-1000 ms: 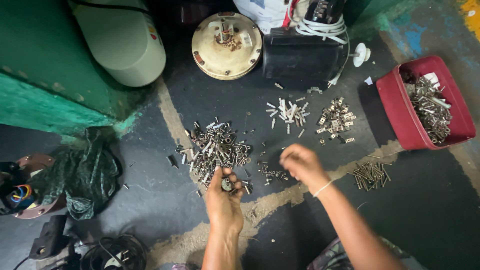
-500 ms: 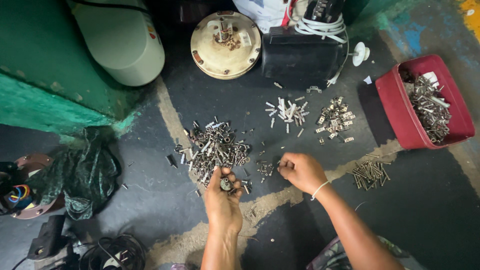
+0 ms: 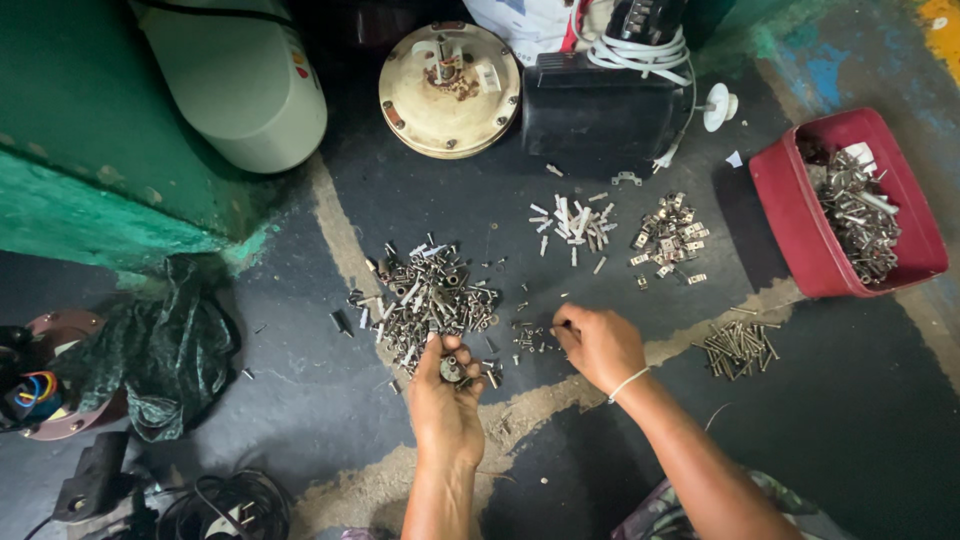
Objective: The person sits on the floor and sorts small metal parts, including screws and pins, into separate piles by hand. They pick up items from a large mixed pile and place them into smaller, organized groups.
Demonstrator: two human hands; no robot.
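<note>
A small round grey metal part [image 3: 452, 369] lies in the cupped, palm-up left hand [image 3: 447, 400], at the near edge of a large heap of mixed grey metal screws and fittings [image 3: 425, 300] on the dark floor [image 3: 300, 400]. The right hand [image 3: 598, 345] rests knuckles-up, fingers curled over a small scatter of tiny screws [image 3: 530, 338]; whether it grips one cannot be determined. Beyond lie a pile of white pieces [image 3: 575, 222], a brass-coloured cluster [image 3: 668, 238], a bundle of long screws [image 3: 738, 347] and a red plastic tub [image 3: 790, 215].
</note>
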